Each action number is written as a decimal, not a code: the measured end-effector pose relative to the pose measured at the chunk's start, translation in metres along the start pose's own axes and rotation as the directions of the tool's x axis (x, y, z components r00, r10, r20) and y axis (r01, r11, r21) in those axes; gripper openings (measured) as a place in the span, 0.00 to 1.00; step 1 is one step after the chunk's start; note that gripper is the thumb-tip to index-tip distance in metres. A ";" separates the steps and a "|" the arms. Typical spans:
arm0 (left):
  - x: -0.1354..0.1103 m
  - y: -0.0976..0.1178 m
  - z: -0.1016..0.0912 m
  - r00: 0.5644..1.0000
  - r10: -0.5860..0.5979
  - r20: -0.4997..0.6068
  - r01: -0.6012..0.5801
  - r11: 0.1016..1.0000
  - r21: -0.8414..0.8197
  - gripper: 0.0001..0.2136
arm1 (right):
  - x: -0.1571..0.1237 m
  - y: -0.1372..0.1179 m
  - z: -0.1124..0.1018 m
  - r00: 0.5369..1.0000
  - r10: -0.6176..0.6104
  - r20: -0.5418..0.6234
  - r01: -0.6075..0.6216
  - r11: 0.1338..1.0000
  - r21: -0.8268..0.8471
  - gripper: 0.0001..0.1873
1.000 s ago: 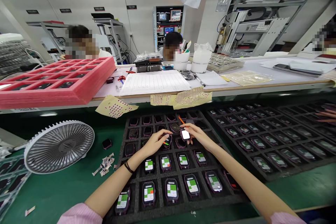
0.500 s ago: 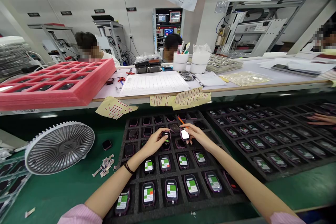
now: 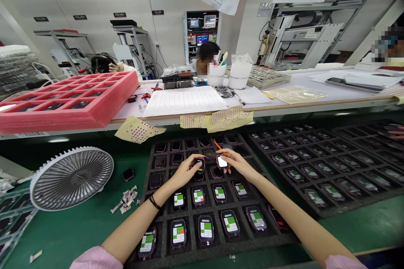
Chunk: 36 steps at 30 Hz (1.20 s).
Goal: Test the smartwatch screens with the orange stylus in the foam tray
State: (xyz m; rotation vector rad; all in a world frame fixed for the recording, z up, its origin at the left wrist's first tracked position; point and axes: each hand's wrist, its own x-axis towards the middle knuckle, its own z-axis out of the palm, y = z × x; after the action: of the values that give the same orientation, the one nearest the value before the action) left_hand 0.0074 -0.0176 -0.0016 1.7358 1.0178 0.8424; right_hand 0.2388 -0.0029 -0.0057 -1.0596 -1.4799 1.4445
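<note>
Two watches sit in my fingers, one to each hand, over the middle of the black foam tray (image 3: 163, 235). My left hand (image 3: 186, 171) closes on the dark-faced watch (image 3: 201, 168), thumb laid over its screen, where some green is lit; whether it is lifted clear of its cell I cannot tell. My right hand (image 3: 237, 164) pinches the white-lit watch (image 3: 221, 162) by its edge. An orange stick (image 3: 217, 144) slants up past those fingers; I can't see whether they hold it. Nearer me, two rows of watches (image 3: 206, 229) show green and white screens, two with an orange patch. Going by that thumb, I judge the step in hand to be working a screen. The next move, I'd say, calls for a light left touch, a steady right pinch, and both faces in my sight.
</note>
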 end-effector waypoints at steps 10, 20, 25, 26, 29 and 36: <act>0.000 0.001 0.000 1.000 0.005 0.001 -0.005 1.000 0.005 0.16 | -0.001 -0.001 0.001 1.000 0.006 -0.002 -0.006 1.000 -0.010 0.16; 0.000 0.002 0.000 1.000 0.001 0.013 -0.001 1.000 0.005 0.15 | -0.001 0.001 0.000 0.999 0.008 0.038 -0.006 0.999 -0.041 0.16; 0.000 0.001 0.000 0.999 0.009 0.034 -0.010 0.999 0.040 0.14 | 0.000 0.003 -0.001 0.998 0.000 0.066 0.005 0.997 -0.082 0.17; 0.000 0.001 0.000 0.999 0.011 0.044 -0.014 0.999 0.049 0.14 | 0.000 0.004 -0.001 0.997 0.002 0.076 0.005 0.996 -0.094 0.17; 0.000 0.000 0.000 0.998 0.018 0.067 -0.022 0.998 0.058 0.14 | 0.000 0.005 -0.002 0.995 0.007 0.098 0.005 0.992 -0.125 0.17; 0.001 0.000 -0.001 0.998 0.018 0.067 -0.023 0.997 0.077 0.15 | 0.000 0.002 -0.002 0.997 0.019 0.078 -0.018 1.000 -0.018 0.18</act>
State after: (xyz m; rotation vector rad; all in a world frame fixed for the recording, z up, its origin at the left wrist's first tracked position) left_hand 0.0071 -0.0167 -0.0018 1.8307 1.0017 0.7612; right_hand 0.2405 -0.0026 -0.0075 -1.0398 -1.5437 1.5039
